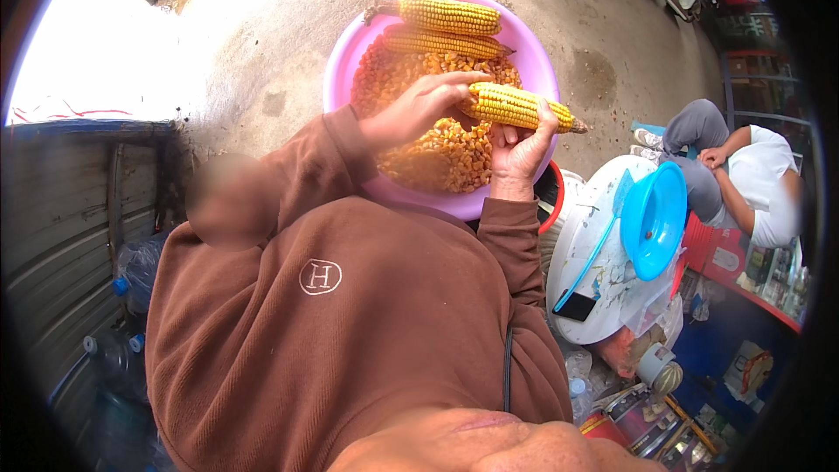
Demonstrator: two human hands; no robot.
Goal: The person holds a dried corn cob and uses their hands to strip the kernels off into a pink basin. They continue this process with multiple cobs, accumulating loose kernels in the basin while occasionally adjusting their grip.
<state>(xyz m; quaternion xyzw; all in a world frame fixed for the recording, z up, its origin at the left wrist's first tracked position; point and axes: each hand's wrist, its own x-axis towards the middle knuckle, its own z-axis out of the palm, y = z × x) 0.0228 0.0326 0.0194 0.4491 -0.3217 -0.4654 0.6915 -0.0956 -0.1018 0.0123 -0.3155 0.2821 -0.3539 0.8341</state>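
Observation:
My right hand grips a yellow ear of corn from below, its thumb along the right-hand part near the stalk end. My left hand comes in from the left with its fingers against the ear's other end, where reddish cob shows; the contact of its fingertips is partly hidden. Beneath both hands stands a pink plastic basin holding loose corn kernels. Two whole ears rest at its far side: an upper ear and a lower ear.
A round white table to the right bears a blue plastic basin, a blue fly swatter and a black phone. Beyond it sits a person in a white shirt. Plastic bottles stand at left beside a metal wall.

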